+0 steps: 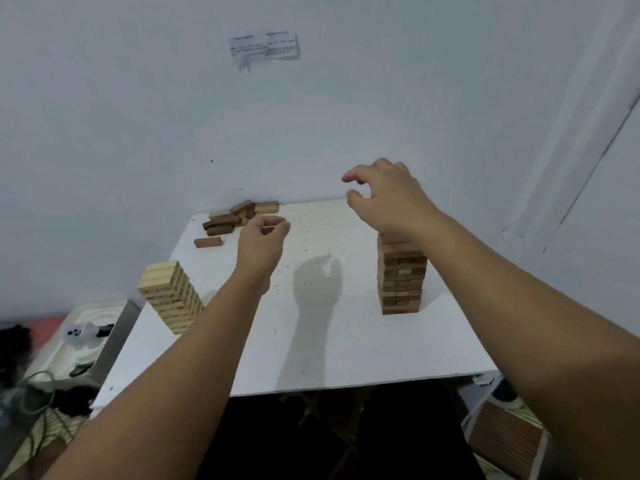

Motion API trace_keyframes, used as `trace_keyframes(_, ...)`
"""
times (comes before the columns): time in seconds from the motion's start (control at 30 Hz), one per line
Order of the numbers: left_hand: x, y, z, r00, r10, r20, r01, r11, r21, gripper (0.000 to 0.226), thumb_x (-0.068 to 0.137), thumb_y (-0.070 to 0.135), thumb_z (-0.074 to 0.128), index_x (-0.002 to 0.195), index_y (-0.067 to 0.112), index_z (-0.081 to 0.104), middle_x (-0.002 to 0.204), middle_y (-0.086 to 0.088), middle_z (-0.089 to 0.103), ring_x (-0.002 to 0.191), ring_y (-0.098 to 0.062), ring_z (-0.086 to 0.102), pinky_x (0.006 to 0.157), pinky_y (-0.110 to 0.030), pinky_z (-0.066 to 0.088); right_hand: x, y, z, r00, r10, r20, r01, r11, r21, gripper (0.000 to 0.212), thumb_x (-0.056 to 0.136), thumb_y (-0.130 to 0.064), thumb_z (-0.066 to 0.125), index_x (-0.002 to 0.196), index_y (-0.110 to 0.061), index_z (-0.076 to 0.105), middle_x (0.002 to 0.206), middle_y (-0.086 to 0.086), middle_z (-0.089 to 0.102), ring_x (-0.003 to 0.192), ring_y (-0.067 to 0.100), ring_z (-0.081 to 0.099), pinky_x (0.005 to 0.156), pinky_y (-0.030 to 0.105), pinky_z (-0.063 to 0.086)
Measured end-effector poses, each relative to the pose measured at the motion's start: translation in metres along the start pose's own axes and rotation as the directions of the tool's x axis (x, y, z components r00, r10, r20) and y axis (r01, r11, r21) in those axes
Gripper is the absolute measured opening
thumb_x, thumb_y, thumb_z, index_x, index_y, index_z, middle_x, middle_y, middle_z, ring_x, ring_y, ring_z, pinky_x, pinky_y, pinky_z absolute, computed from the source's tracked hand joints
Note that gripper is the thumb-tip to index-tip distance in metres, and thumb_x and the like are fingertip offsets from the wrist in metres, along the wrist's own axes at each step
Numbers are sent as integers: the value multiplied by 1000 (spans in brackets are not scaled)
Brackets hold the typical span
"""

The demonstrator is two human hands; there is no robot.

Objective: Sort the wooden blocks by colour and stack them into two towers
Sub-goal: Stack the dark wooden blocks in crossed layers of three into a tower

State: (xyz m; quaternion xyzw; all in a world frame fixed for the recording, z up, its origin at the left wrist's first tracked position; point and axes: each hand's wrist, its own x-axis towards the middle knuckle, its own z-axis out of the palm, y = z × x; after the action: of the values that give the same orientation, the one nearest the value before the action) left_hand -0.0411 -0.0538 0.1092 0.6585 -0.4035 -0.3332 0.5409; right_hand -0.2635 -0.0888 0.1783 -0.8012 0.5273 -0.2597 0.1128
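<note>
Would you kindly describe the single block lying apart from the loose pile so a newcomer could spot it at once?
Start at the white table and go to its far left corner, where a loose pile of blocks lies against the wall. Just in front of that pile lies the lone block, flat on the table, reddish-brown and touching nothing.

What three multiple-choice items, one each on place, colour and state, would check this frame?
1. Where do the loose blocks lie on the table?
A. far left corner
B. near right corner
C. centre

2. What colour is the tower on the left?
A. dark brown
B. pale wood
C. red

3. What does the right hand hold?
A. a block
B. a tower
C. nothing

Answers: 1 A, the heap lies by the wall at the far left; 2 B, its blocks are light; 3 C, its curled fingers above the brown tower are empty.
</note>
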Motion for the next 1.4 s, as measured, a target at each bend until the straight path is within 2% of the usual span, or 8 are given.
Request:
trace_keyframes(0.1,5,-17,-13,994,-29,-105,29,1000,-2,10,101,22,63,105,14,68,87,4,61,77,-12,53,63,-23,40,17,-31,36,993,-87,77,89,996,-15,36,102,-34,48,136,-31,60,130,-1,57,124,23,48,103,43,45)
trace_keyframes(0.3,23,-54,-27,983,-105,-151,117,991,72,25,105,19,53,128,17,61,96,6,62,81,-10,59,63,-24,44,32,-54,120,978,-44,202,20,992,122,31,101,-25,47,123,-31,67,116,-11,65,97,12,60,87,38,55)
trace_keyframes(0.4,42,-74,-23,969,-155,-192,180,977,117,39,106,21,50,145,22,50,100,6,61,97,-19,63,81,-35,56,39,-44,159,967,21,253,-56,990,133,33,102,-23,47,128,-31,65,121,-10,64,97,14,61,83,35,54)
trace_keyframes(0.5,70,-89,-18,936,-146,-321,225,948,223,50,107,23,49,156,26,39,123,-5,60,124,-28,52,101,-48,52,57,-30,192,959,53,277,-91,988,125,36,102,-23,47,135,-31,61,121,-8,64,105,15,60,85,38,54)
trace_keyframes(0.73,148,-100,-18,820,-185,-541,392,871,296,65,107,22,50,164,32,21,142,-12,40,128,-29,37,105,-39,37,129,-36,256,945,6,327,-38,995,90,45,104,-25,50,147,-38,47,124,0,59,106,21,59,87,43,56)
trace_keyframes(1.0,180,-119,-17,751,-162,-640,470,812,346,73,100,7,50,164,29,23,169,-7,17,141,-31,32,111,-42,32,201,-61,291,904,-152,399,202,976,-84,75,97,-7,51,155,-49,29,148,6,38,133,30,38,99,41,43)
trace_keyframes(1.27,195,-116,-20,780,-240,-577,531,743,408,70,101,20,50,160,47,23,153,-2,32,132,-28,35,106,-40,26,235,-73,305,789,-317,526,488,843,-224,76,96,-7,50,158,-44,28,162,-6,31,143,28,28,117,52,16)
trace_keyframes(1.4,209,-109,-24,764,-328,-556,586,714,383,66,101,23,51,156,52,29,147,-2,30,126,-28,35,103,-39,25,242,-75,307,812,-361,458,488,851,-194,55,95,-7,52,133,-47,58,128,-12,61,127,25,43,114,51,12)
